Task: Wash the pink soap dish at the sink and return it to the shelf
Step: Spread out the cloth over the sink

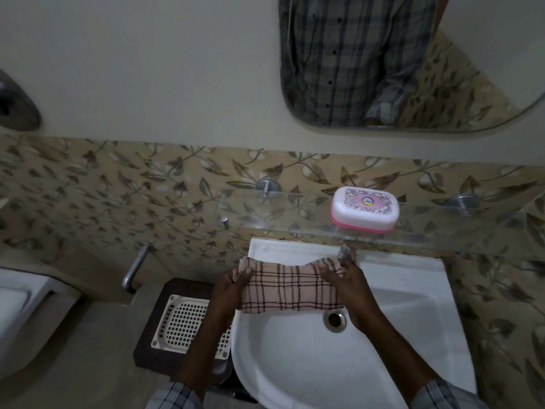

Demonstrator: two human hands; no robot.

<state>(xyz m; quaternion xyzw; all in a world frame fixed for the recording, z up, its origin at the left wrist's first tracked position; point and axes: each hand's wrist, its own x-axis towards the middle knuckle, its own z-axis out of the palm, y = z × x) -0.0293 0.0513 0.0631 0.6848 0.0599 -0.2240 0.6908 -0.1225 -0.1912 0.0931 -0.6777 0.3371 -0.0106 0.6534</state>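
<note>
The pink soap dish (364, 210), with a white patterned lid and a pink base, stands closed on the glass shelf (295, 215) above the white sink (413, 290). Over the back of the basin, both hands hold a folded checked cloth (290, 290). My left hand (231, 286) grips its left end and my right hand (343, 278) grips its right end. The tap is mostly hidden behind the cloth and the shelf edge.
A brown bin with a white grid lid (182, 326) stands left of the sink. A chrome wall tap (135, 267) sticks out further left, beside a toilet (17, 314). A mirror (383, 60) hangs above the shelf. The drain (334, 319) lies open in the basin.
</note>
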